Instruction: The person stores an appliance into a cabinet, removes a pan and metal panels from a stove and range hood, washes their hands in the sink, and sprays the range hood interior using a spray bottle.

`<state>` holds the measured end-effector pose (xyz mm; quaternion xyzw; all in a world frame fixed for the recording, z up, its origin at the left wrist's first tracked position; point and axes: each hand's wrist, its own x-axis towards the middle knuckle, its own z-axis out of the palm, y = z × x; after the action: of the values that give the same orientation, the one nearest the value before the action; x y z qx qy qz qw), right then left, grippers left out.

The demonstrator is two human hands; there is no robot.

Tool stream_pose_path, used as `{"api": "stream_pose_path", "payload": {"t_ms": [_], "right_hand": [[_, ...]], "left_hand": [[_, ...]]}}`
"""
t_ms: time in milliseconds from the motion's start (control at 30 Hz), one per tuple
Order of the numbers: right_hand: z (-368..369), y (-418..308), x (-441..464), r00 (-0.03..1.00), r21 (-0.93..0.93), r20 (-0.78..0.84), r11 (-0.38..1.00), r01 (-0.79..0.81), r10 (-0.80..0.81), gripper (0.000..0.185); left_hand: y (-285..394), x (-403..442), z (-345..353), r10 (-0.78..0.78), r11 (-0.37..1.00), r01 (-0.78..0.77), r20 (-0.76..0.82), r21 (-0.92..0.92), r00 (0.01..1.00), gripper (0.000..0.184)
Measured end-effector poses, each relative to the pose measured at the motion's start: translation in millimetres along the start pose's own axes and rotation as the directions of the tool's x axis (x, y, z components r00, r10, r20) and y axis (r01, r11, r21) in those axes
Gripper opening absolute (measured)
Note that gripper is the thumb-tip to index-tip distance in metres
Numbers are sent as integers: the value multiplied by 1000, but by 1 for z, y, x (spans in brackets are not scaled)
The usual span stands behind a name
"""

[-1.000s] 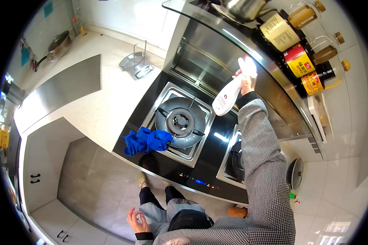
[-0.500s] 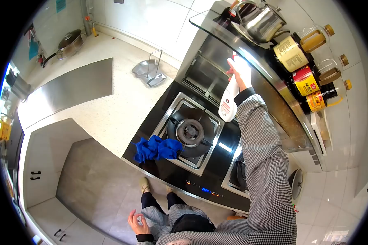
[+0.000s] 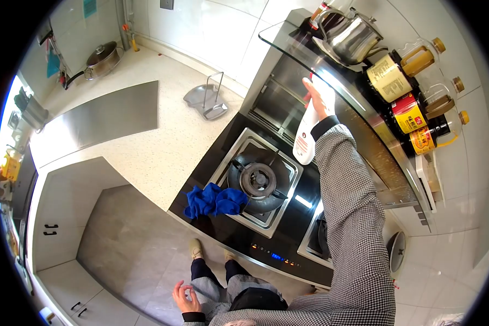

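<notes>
My right hand [image 3: 321, 101] is wrapped round a white spray bottle [image 3: 304, 142] with red print and a bit of red at its top. It holds the bottle tilted, in front of the metal panel [image 3: 281, 96] beneath the range hood's glass edge. My left hand [image 3: 185, 296] hangs low beside my leg, its fingers loosely curved and apart, with nothing in it. A crumpled blue cloth [image 3: 214, 201] lies on the black gas stove [image 3: 206, 224], touching the near-left side of the burner [image 3: 258, 180].
A steel kettle [image 3: 352, 38] and several sauce bottles [image 3: 390, 77] stand on top of the hood [image 3: 388, 136]. A grey lid rest [image 3: 207, 101] sits on the pale counter [image 3: 152, 157]. A lidded pan [image 3: 103, 60] is in the far-left corner.
The whole view has shifted slightly right and down. My right hand keeps its grip on the spray bottle, almost in the same spot; my left hand stays low.
</notes>
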<state>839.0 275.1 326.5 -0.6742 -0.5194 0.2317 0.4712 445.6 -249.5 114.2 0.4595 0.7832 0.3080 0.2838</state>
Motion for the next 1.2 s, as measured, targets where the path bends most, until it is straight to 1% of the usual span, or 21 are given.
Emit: {"api": "stream_pose_path", "payload": {"t_ms": [33,100,133,200,233,267,333,400,433,467,533,567,600,667,700,733,800,833,1000,1067,1200], "right_hand": [[-3,-1,0,1000,3,0,1000,0,0,43],[-9,-2,-4,990,-33,59,991,-128,130,45],[-10,1,-7,990,-31,58,991,-128,129,45],[-14,12,-18,1000,121,-3,992,-25,26,43],[-20,17,-22,999,85,6,996,-38,38,38],[-24,25,-25,995,121,-2,988,-100,101,38],[-34,37,-36,996,185,-3,979,-82,84,38],[-42,41,-53,992,279,-88,959,-58,86,38],[-54,64,-51,981,225,-43,958,-177,191,39],[-60,69,-56,958,226,-76,940,-254,277,48],[-77,73,-72,968,270,-49,937,-223,244,58],[-83,71,-81,975,310,-60,932,-186,214,55],[-87,70,-88,968,373,-49,904,-211,246,55],[-103,83,-93,960,265,-84,934,-238,268,53],[-110,91,-93,946,266,-73,920,-286,316,48],[-115,91,-97,944,278,-82,917,-285,319,48],[-125,89,-107,920,347,-127,886,-308,370,40],[-128,82,-113,919,434,-160,862,-264,361,38],[-163,114,-124,878,435,-213,846,-308,429,37],[-171,97,-137,874,498,-259,833,-243,410,37],[-201,124,-143,847,462,-316,849,-256,427,38]], "left_hand": [[-1,-1,1,3,1000,-3,1,5,1000,8],[-1,-3,1,10,1000,-10,2,12,1000,8],[0,-3,1,8,1000,-8,5,10,1000,9],[2,-5,2,9,1000,-9,6,8,1000,9],[3,-5,2,-4,1000,4,15,2,1000,9],[4,-6,1,-16,1000,16,23,-3,1000,9],[-7,-11,4,14,1000,-14,15,17,1000,10],[-5,-10,7,44,999,-44,9,26,999,10],[0,-11,6,33,999,-33,20,4,999,10],[4,-12,6,23,1000,-23,28,-18,999,10],[6,-13,6,42,999,-42,19,-19,999,9],[7,-14,6,49,999,-49,8,-20,999,9],[9,-15,6,57,998,-57,4,-17,998,9],[13,-15,4,62,998,-62,3,-13,998,9],[15,-15,3,77,997,-77,2,-7,997,9],[18,-16,3,78,997,-78,2,-13,997,9],[20,-19,4,91,996,-91,5,-16,996,9],[19,-22,6,91,996,-91,5,-11,996,9],[25,-31,8,110,994,-109,51,-22,993,8],[26,-32,12,121,993,-120,50,-17,991,8],[30,-34,12,144,989,-142,68,-29,987,8]]}}
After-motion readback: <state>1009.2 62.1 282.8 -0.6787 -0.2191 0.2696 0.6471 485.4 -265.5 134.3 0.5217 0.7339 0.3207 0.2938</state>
